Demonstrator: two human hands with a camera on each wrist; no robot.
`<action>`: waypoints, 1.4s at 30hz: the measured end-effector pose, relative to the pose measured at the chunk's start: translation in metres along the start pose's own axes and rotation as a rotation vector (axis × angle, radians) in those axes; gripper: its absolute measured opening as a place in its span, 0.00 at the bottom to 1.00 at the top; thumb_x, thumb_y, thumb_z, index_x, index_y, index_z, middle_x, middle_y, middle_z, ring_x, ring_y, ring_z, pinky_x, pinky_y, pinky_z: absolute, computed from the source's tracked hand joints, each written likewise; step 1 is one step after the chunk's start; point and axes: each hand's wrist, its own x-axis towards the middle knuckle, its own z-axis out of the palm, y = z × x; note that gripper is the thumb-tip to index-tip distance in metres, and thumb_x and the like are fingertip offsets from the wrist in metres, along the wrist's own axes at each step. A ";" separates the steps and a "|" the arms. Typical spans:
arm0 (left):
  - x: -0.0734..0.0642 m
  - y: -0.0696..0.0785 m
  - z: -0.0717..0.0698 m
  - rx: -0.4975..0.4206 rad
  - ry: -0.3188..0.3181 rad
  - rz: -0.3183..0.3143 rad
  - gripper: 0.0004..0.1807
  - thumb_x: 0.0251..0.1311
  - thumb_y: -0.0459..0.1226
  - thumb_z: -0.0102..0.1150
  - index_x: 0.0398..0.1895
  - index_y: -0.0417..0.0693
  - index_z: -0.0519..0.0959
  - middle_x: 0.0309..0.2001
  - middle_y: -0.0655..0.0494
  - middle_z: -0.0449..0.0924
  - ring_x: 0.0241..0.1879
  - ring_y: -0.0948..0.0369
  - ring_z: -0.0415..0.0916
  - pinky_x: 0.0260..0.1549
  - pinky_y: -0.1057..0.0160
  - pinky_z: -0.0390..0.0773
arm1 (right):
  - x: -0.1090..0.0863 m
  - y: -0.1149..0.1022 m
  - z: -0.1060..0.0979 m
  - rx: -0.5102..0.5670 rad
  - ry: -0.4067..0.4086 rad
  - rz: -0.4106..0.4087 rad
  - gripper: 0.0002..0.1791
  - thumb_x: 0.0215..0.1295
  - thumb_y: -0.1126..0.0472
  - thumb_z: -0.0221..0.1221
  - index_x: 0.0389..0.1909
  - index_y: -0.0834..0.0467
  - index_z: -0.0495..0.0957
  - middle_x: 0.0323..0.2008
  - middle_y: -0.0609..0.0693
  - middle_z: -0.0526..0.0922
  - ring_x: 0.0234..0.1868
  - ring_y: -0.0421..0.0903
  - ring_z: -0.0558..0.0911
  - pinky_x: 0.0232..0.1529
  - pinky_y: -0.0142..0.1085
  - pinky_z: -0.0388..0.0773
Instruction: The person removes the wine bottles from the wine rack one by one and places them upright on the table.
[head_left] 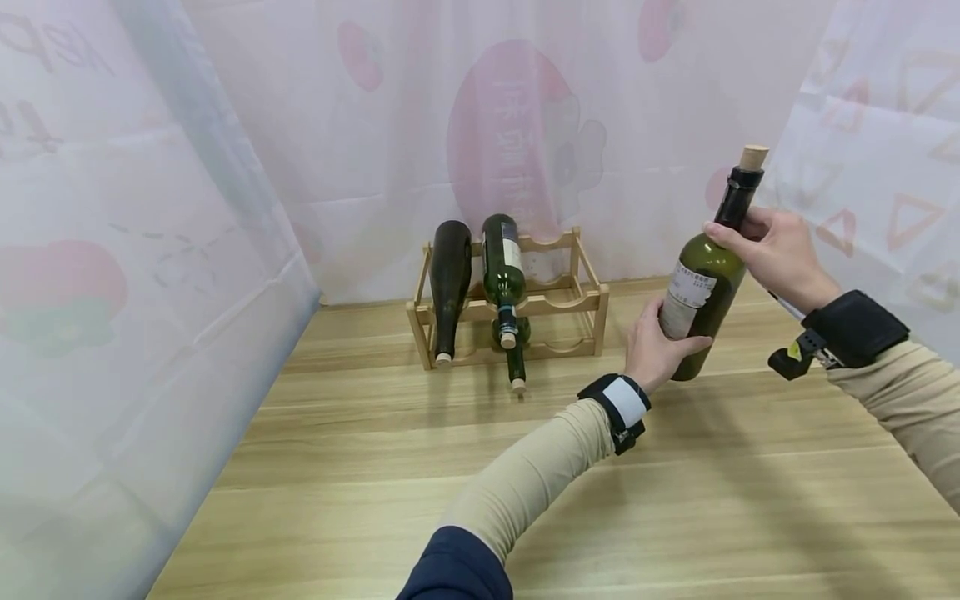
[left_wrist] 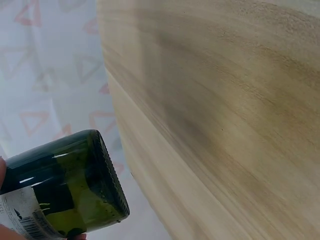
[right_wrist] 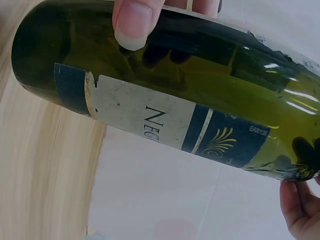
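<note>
A green wine bottle (head_left: 701, 283) with a cork in its mouth is held tilted above the table on the right, its neck up and leaning right. My left hand (head_left: 660, 346) grips its lower body, the thumb across the glass. Higher up, my right hand (head_left: 783, 250) holds it at the neck and shoulder. In the right wrist view the bottle's label (right_wrist: 145, 112) is blue and cream. The left wrist view shows the bottle's base (left_wrist: 112, 175) clear of the wooden surface.
A two-tier wooden wine rack (head_left: 592, 321) stands at the back of the table (head_left: 360, 500). On its upper tier lie a dark bottle (head_left: 451, 275) and a green bottle (head_left: 501, 258), necks forward. Another bottle (head_left: 516, 362) lies below. Printed white curtains (head_left: 390, 150) enclose the back and sides.
</note>
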 end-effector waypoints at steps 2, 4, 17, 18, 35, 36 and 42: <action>-0.001 0.001 0.001 0.001 -0.011 -0.011 0.33 0.43 0.45 0.77 0.55 0.57 0.72 0.48 0.64 0.80 0.43 0.70 0.77 0.44 0.73 0.75 | 0.000 0.001 -0.001 0.007 0.004 -0.002 0.17 0.64 0.55 0.61 0.47 0.63 0.80 0.24 0.16 0.77 0.30 0.18 0.79 0.33 0.14 0.71; -0.002 0.002 0.003 0.001 -0.020 -0.028 0.33 0.43 0.45 0.77 0.54 0.58 0.72 0.47 0.64 0.80 0.43 0.70 0.76 0.44 0.72 0.75 | -0.001 0.003 -0.003 0.007 0.006 0.003 0.15 0.64 0.55 0.61 0.45 0.61 0.80 0.23 0.16 0.77 0.30 0.18 0.78 0.33 0.14 0.71; -0.007 0.011 0.015 0.006 -0.037 -0.099 0.34 0.43 0.46 0.77 0.55 0.56 0.72 0.47 0.64 0.80 0.43 0.70 0.77 0.43 0.71 0.76 | -0.008 0.009 -0.012 -0.048 -0.008 0.079 0.17 0.65 0.48 0.60 0.45 0.57 0.79 0.23 0.16 0.76 0.30 0.18 0.77 0.33 0.15 0.68; -0.007 0.012 0.016 0.006 -0.039 -0.101 0.34 0.43 0.46 0.77 0.55 0.56 0.72 0.48 0.64 0.80 0.43 0.70 0.77 0.43 0.71 0.77 | -0.008 0.009 -0.013 -0.053 -0.007 0.081 0.17 0.65 0.48 0.60 0.44 0.57 0.79 0.23 0.16 0.76 0.29 0.18 0.77 0.33 0.16 0.68; -0.009 0.013 0.038 0.038 -0.048 -0.106 0.32 0.41 0.45 0.78 0.51 0.56 0.74 0.45 0.65 0.81 0.41 0.71 0.77 0.41 0.73 0.76 | -0.016 0.030 -0.021 -0.073 0.019 0.065 0.22 0.66 0.51 0.59 0.48 0.67 0.77 0.23 0.13 0.75 0.28 0.15 0.76 0.40 0.15 0.67; -0.009 0.014 0.040 0.039 -0.050 -0.110 0.32 0.41 0.45 0.78 0.51 0.56 0.74 0.45 0.65 0.81 0.41 0.71 0.77 0.41 0.72 0.77 | -0.016 0.031 -0.022 -0.066 0.020 0.063 0.23 0.66 0.51 0.59 0.48 0.68 0.77 0.23 0.15 0.76 0.29 0.15 0.76 0.40 0.14 0.67; -0.011 0.016 0.048 0.023 -0.061 -0.150 0.32 0.41 0.45 0.79 0.51 0.57 0.73 0.45 0.65 0.81 0.42 0.71 0.77 0.43 0.70 0.77 | -0.019 0.035 -0.025 -0.076 0.023 0.058 0.20 0.66 0.51 0.60 0.45 0.66 0.78 0.24 0.17 0.78 0.28 0.16 0.77 0.32 0.13 0.68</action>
